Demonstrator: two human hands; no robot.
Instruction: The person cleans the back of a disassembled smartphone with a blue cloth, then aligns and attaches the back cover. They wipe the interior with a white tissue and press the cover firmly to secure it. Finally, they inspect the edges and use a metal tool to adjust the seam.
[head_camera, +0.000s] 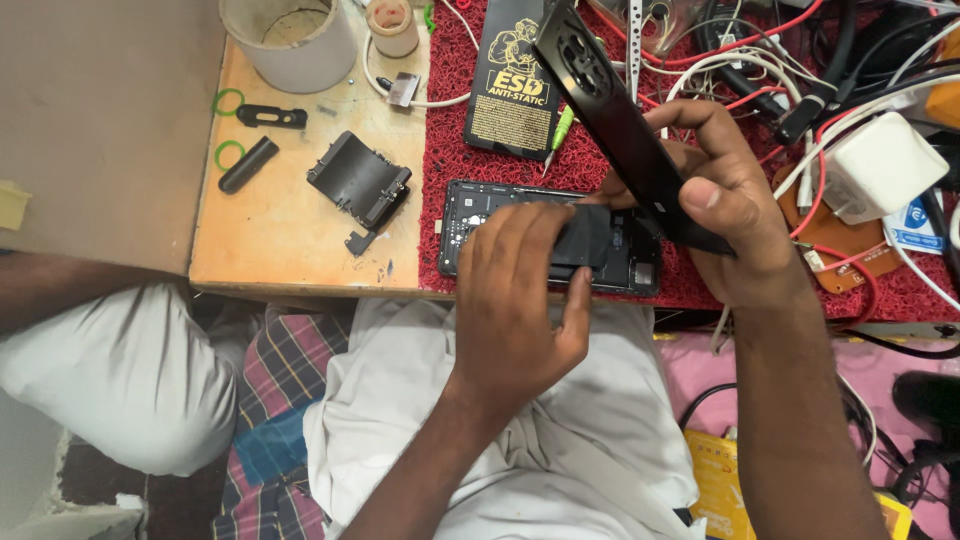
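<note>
An opened phone (548, 238) lies flat on the red mat (455, 130) at the near edge of the bench (290, 225), its dark inner parts exposed. It is pressed down by the left hand (520, 300), whose fingers are spread flat over its middle, so nothing is clasped in that grip. The phone's black back cover (620, 125) is pinched in the right hand (735, 215) between thumb and fingers, and is held tilted above the phone's right end, its camera cut-outs at the raised end.

Several risks can be judged from here. The cover is thin, glossy and rigid, held only at one end; it could be flexed, cracked or let slip onto the bare board. The exposed parts could be strained under the flat left fingers if too much weight is put on them. The phone sits just beside the bench edge, so it could be pushed off onto the lap. Tangled white, red and black cables (800, 70) lie near the right hand and could be snagged.

The mat is coarse and looped. A matte black pouch (512, 90) lies on it behind the phone. On the smooth wooden part lie a black bracket (358, 183) and a pale tube (290, 40).
</note>
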